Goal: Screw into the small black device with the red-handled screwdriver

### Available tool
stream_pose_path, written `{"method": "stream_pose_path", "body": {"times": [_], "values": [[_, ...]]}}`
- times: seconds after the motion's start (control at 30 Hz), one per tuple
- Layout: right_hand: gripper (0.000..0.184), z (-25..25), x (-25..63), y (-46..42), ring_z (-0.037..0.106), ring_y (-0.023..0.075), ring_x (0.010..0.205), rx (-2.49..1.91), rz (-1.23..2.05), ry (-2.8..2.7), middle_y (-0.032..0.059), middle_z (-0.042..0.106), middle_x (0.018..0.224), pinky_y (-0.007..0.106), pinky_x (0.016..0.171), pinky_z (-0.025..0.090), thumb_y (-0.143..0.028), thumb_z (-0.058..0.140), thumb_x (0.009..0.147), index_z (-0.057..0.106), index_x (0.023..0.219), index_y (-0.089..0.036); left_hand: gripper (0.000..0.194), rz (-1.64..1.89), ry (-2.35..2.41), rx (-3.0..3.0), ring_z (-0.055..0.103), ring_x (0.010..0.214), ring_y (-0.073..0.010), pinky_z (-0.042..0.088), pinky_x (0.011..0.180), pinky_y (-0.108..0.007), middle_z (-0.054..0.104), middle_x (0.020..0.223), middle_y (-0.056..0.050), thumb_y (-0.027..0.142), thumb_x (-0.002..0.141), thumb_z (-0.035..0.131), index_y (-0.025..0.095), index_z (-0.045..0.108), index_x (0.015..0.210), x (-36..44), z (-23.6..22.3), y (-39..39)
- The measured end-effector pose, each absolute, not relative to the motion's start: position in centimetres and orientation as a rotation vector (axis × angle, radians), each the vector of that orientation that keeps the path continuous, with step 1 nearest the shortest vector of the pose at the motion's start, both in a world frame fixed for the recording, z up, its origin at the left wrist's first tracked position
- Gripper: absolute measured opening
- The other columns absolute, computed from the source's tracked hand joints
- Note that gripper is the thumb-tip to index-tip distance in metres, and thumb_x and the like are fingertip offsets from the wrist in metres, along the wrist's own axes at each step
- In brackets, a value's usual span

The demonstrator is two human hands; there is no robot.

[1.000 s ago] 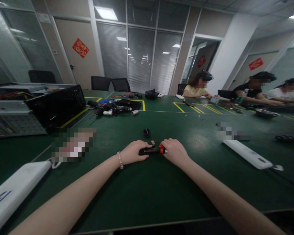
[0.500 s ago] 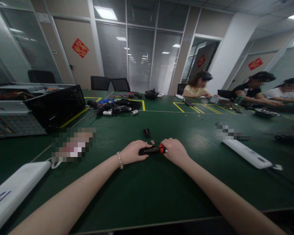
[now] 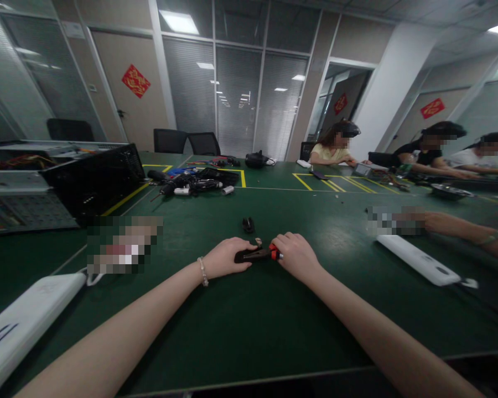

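Observation:
My right hand is closed round the red handles of a pair of pliers, whose dark jaws point left. Between thumb and fingers, my left hand pinches a small black piece at the tips of the jaws. Its exact kind is too small to tell. A tiny light-coloured bit shows just above the jaws. Beyond my hands, a short black bundled object lies on the green table.
An opened computer case stands at the left, near a white power bank. Tools and cables are heaped farther back. Another white power bank lies right, where another person's hand reaches in. Several people sit at the far right.
Another person's arm has come in from the right, over the blurred object beside the right power bank. My hands and the pliers have barely moved.

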State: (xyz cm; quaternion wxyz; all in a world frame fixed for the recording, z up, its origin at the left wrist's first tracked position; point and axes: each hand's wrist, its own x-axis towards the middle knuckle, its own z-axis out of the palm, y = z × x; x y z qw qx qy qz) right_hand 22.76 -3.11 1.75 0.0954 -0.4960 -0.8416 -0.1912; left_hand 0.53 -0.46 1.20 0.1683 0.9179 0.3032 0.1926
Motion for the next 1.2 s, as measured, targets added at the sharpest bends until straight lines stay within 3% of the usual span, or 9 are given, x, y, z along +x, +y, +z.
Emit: {"method": "stream_pose_path", "body": {"times": [0.33,1.2], "values": [[0.015,1.72,22.60,-3.07,0.051,0.0161,0.073,-1.542,-0.456,-2.480,0.0039,0.062,0.082,0.027,0.065,0.035,-0.016,0.053,0.070,0.059,0.084,-0.017,0.042,0.566,0.858,2.614,0.051,0.104,-0.0204,0.037,0.092,-0.037,0.057,0.112,-0.004,0.028,0.075,0.060,0.023,0.050,0.116,0.54,0.96,-0.42],[0.017,1.89,22.73,-3.30,0.050,0.0173,0.077,-1.490,-0.530,-2.491,0.0058,0.061,0.085,0.028,0.068,0.035,-0.016,0.055,0.069,0.059,0.086,-0.016,0.043,0.574,0.848,2.620,0.051,0.104,-0.0208,0.037,0.092,-0.037,0.058,0.112,-0.004,0.027,0.075,0.061,0.023,0.050,0.116,0.49,0.91,-0.29]]}}
